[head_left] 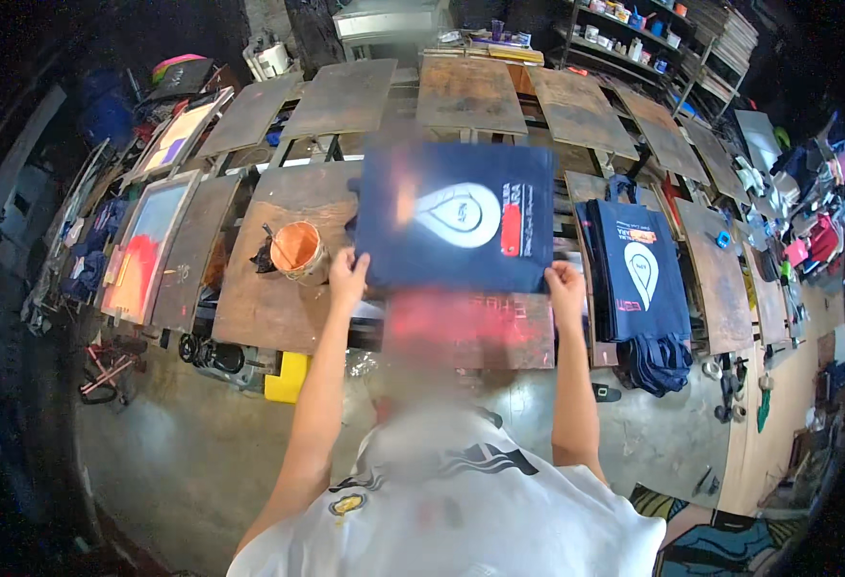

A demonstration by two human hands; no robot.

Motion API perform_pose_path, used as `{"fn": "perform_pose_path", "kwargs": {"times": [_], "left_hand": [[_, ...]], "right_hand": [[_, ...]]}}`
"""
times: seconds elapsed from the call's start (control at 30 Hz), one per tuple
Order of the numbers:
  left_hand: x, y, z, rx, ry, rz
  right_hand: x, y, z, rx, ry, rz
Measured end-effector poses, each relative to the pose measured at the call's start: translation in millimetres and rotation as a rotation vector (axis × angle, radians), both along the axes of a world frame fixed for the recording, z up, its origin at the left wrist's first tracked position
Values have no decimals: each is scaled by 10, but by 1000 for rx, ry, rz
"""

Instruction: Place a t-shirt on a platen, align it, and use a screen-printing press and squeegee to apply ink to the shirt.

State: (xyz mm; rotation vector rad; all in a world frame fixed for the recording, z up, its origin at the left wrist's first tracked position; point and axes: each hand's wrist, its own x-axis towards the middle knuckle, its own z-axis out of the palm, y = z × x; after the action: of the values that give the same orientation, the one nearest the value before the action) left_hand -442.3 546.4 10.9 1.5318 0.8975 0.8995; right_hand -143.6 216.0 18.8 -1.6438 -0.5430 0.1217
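Observation:
My left hand pinches the lower left corner of a dark navy fabric bag, and my right hand pinches its lower right corner. The bag is held spread out, showing a white teardrop print and a red block with white marks; part of its left side is blurred. Beneath it, a wooden board carries red paint marks. Left of the bag, a bucket of orange paint with a stick in it stands on another board. To the right lies a stack of similar printed navy bags, handles upward, with folded fabric hanging below.
Rows of worn wooden boards extend across the workspace. Framed screens lean at the left. A shelf of jars stands at the back right, with piled cloths at the far right. A yellow object is on the concrete floor.

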Motion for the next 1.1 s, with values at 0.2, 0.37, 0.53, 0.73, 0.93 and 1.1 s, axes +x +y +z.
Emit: {"fn": "perform_pose_path", "kwargs": {"times": [0.2, 0.37, 0.53, 0.73, 0.93, 1.1], "left_hand": [[-669, -565, -1459, 41, 259, 14], [-844, -831, -1269, -471, 137, -94], [-874, -945, -1165, -663, 27, 28], [-975, -1089, -1283, -874, -168, 19], [-1046, -1342, -1249, -864, -176, 140], [-1106, -1489, -1246, -806, -163, 208]], "right_hand": [[-429, -321, -895, -612, -288, -99], [-557, -550, -744, -679, -71, -60], [-727, -568, -601, -713, -43, -55], [-795, -589, -567, -702, -141, -63], [-898, -678, -539, -773, -197, -54], [-965, -715, -457, -886, -139, -8]]}}
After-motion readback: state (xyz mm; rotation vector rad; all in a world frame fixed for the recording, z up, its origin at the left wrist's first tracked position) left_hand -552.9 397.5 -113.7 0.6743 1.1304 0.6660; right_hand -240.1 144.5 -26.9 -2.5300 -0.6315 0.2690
